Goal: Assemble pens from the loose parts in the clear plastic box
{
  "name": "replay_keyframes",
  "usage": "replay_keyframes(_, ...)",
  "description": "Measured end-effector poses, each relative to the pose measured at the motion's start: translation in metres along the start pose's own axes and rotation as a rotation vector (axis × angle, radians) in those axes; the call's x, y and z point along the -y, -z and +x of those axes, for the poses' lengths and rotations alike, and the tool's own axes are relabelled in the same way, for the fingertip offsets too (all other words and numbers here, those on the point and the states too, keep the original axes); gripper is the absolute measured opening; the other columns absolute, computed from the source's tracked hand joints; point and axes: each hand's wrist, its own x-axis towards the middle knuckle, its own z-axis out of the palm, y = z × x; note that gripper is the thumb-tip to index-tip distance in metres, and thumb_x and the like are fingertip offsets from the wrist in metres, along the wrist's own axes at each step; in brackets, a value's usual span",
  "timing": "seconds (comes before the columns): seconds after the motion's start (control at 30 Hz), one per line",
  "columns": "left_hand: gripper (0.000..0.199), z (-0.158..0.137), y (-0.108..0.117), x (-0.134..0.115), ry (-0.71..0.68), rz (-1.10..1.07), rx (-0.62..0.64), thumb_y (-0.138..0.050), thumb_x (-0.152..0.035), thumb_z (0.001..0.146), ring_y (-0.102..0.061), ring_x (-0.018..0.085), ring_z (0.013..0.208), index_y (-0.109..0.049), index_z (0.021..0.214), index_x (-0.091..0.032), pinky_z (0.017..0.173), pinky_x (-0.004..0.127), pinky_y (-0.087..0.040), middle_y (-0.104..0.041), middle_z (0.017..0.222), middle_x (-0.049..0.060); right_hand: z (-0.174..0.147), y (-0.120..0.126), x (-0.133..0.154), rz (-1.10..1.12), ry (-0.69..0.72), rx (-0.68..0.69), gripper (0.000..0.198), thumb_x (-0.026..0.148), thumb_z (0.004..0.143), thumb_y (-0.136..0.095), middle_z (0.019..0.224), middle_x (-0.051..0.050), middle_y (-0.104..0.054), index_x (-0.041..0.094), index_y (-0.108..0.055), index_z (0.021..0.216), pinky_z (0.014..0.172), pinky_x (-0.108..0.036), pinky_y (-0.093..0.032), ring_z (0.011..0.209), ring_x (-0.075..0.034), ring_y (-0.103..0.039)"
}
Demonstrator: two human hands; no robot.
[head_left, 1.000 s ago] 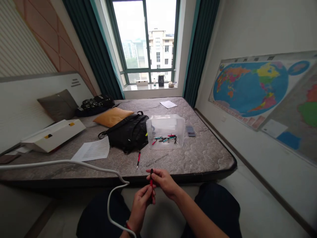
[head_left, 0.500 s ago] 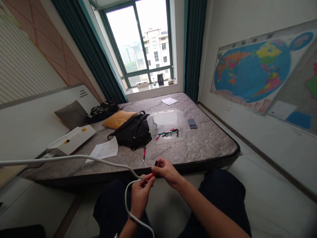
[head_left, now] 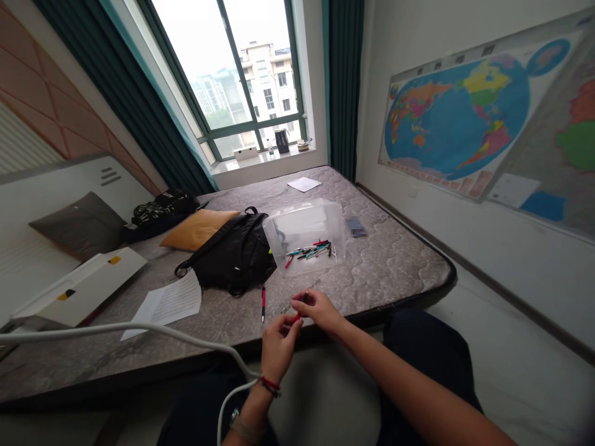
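Observation:
A red-and-black pen (head_left: 305,298) is held between both hands above the mattress's front edge. My left hand (head_left: 280,344) pinches its red lower part, and my right hand (head_left: 321,311) grips the black upper part; fingers cover much of it. On the mattress left of my hands lies another red-and-black pen (head_left: 263,303), its tip toward me. Beyond my hands, a clear plastic box (head_left: 304,218) has several pens (head_left: 312,249) in it, red, teal, black and white.
A black backpack (head_left: 235,251) lies left of the box, with a printed sheet (head_left: 170,302) in front. A white cable (head_left: 153,327) runs across the lower left past my left wrist. A long white box (head_left: 88,288) sits farther left. The mattress (head_left: 400,263) extends right.
The view has shifted, and both hands are now a little farther right in it. They still hold the same pen, with the right hand now slightly higher over the mattress edge.

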Motion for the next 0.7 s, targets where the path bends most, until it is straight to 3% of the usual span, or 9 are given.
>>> replay_keyframes(0.07,0.033,0.021,-0.007,0.012,0.061,-0.061,0.024,-0.069,-0.048,0.079,-0.063,0.016,0.061,-0.070,0.085,-0.016,0.057,0.025,-0.046,-0.070,0.077,0.005,0.019,0.009,-0.003,0.116,-0.048,0.047,0.053,0.045,0.072,-0.079,0.111,-0.009,-0.070,0.019,-0.064,0.116,0.081,-0.032,-0.050,0.101,-0.022,-0.065)
replay_keyframes(0.13,0.035,0.042,-0.014,0.023,0.135,-0.152,0.055,-0.070,-0.050,0.077,-0.063,0.015,0.060,-0.068,0.084,-0.015,0.056,0.024,-0.046,-0.069,0.078,0.004,0.038,0.021,-0.006,0.211,-0.084,0.100,0.060,0.044,0.074,-0.078,0.126,-0.011,-0.065,0.023,-0.058,0.126,0.089,-0.036,-0.049,0.115,-0.023,-0.060)
replay_keyframes(0.27,0.040,0.087,-0.029,0.043,0.227,-0.297,0.153,-0.073,-0.051,0.074,-0.064,0.014,0.063,-0.067,0.088,-0.014,0.058,0.024,-0.048,-0.069,0.081,0.004,0.075,0.049,-0.018,0.222,-0.102,0.137,0.056,0.047,0.073,-0.078,0.112,-0.013,-0.070,0.017,-0.064,0.118,0.092,-0.040,-0.048,0.106,-0.024,-0.065)
replay_keyframes(0.43,0.036,0.126,-0.056,0.072,0.277,-0.380,0.263,-0.074,-0.048,0.074,-0.064,0.014,0.064,-0.065,0.085,-0.015,0.060,0.023,-0.046,-0.069,0.081,0.003,0.109,0.078,-0.049,0.114,-0.064,-0.095,0.043,0.041,0.060,-0.087,0.079,0.000,-0.067,0.017,-0.064,0.088,0.071,-0.029,-0.049,0.073,-0.015,-0.063)
replay_keyframes(0.5,0.034,0.132,-0.064,0.079,0.268,-0.388,0.261,-0.075,-0.047,0.074,-0.063,0.013,0.063,-0.063,0.080,-0.015,0.060,0.022,-0.046,-0.067,0.075,0.001,0.115,0.085,-0.058,0.078,-0.063,-0.167,0.043,0.038,0.058,-0.089,0.072,0.003,-0.063,0.018,-0.061,0.085,0.066,-0.026,-0.048,0.067,-0.013,-0.060)
replay_keyframes(0.57,0.033,0.135,-0.068,0.082,0.265,-0.381,0.246,-0.076,-0.046,0.073,-0.061,0.012,0.060,-0.062,0.077,-0.016,0.060,0.022,-0.045,-0.065,0.069,0.000,0.116,0.092,-0.061,0.088,-0.097,-0.173,0.044,0.039,0.063,-0.087,0.075,0.002,-0.064,0.018,-0.063,0.094,0.068,-0.027,-0.049,0.072,-0.015,-0.063)
replay_keyframes(0.7,0.033,0.137,-0.062,0.081,0.295,-0.377,0.240,-0.075,-0.047,0.074,-0.062,0.014,0.062,-0.064,0.078,-0.016,0.063,0.024,-0.048,-0.068,0.071,0.002,0.111,0.097,-0.050,0.182,-0.193,-0.024,0.051,0.044,0.076,-0.077,0.109,-0.009,-0.069,0.020,-0.063,0.119,0.087,-0.037,-0.051,0.105,-0.024,-0.064)
